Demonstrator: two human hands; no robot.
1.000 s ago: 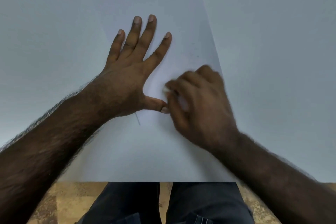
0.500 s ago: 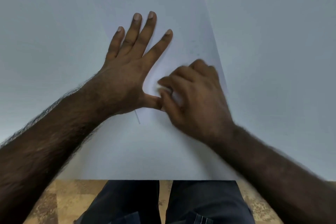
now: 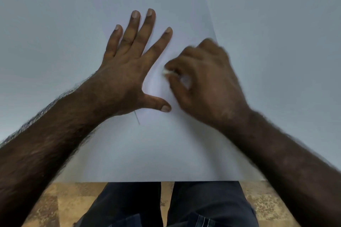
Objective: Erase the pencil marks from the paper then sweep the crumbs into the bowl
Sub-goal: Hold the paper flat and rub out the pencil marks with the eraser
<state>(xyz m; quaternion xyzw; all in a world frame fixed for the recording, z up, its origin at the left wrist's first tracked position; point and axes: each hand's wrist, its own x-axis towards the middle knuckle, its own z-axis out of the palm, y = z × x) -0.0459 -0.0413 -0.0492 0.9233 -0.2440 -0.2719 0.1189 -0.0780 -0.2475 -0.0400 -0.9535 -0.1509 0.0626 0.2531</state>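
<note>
Rubbing had carried the right hand (image 3: 203, 81) and its eraser (image 3: 168, 72) up the paper (image 3: 147, 153), away from the left thumb it had been nearly touching.

Its fingers were curled round the small white eraser, pinching it near the tip (the hand was blurred, so the exact grip was hard to read). The left hand (image 3: 127, 72) lay flat with fingers spread wide, pressing the sheet to the table (image 3: 46, 42), probably to stop it sliding or creasing under the strokes. One short pencil mark (image 3: 137, 118) showed just below the left thumb, not yet erased. No bowl was in view.
</note>
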